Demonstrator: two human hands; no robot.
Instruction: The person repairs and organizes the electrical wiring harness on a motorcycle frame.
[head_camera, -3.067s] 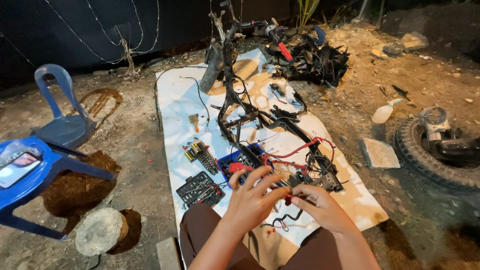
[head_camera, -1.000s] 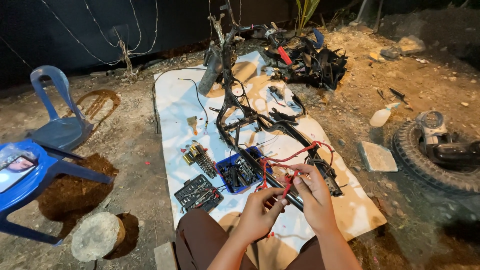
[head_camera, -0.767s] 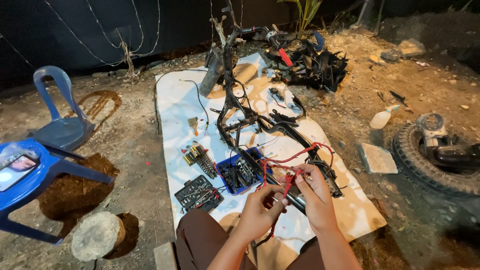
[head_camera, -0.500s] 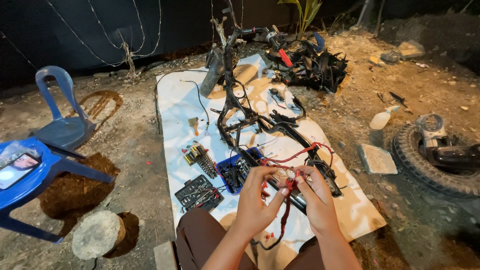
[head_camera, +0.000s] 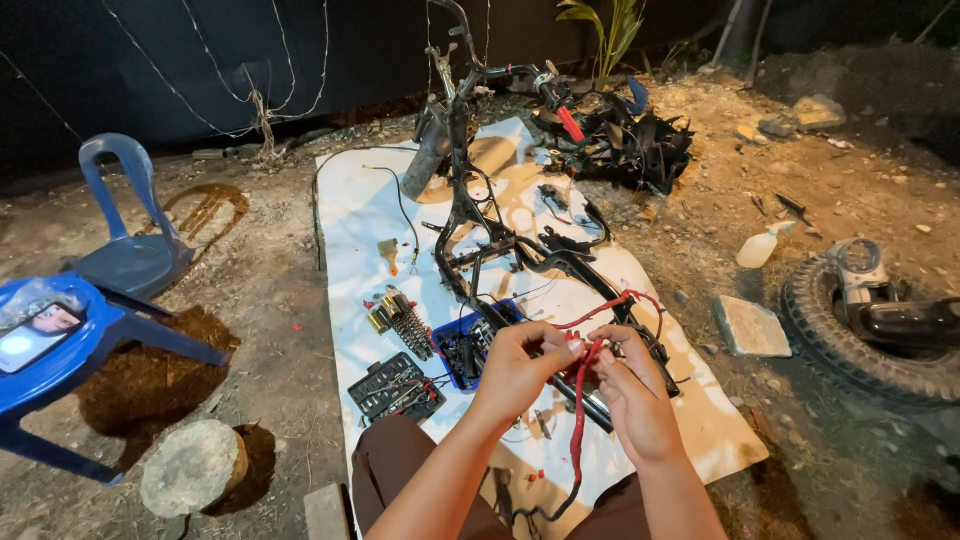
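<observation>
Both my hands are raised over my lap and pinch a red cable (head_camera: 578, 430). My left hand (head_camera: 520, 365) grips its upper end from the left, and my right hand (head_camera: 632, 385) holds it just beside, fingertips nearly touching. The cable hangs down between my knees, and another red strand loops up toward the black motorcycle frame (head_camera: 478, 235) lying on the white sheet (head_camera: 350, 220) ahead of me. A small blue tray of parts (head_camera: 462, 345) sits just beyond my left hand.
A black socket set case (head_camera: 395, 388), a coil spring (head_camera: 408, 325) and small fittings lie on the sheet's left. Blue plastic chairs (head_camera: 130, 255) stand left, a round stone (head_camera: 193, 467) nearby. A tyre with an engine part (head_camera: 870, 315) lies right, black bodywork (head_camera: 625, 145) at the back.
My hands have come together and risen slightly on the red cable; the left hand moved up to meet the right. The view shifted a little.
</observation>
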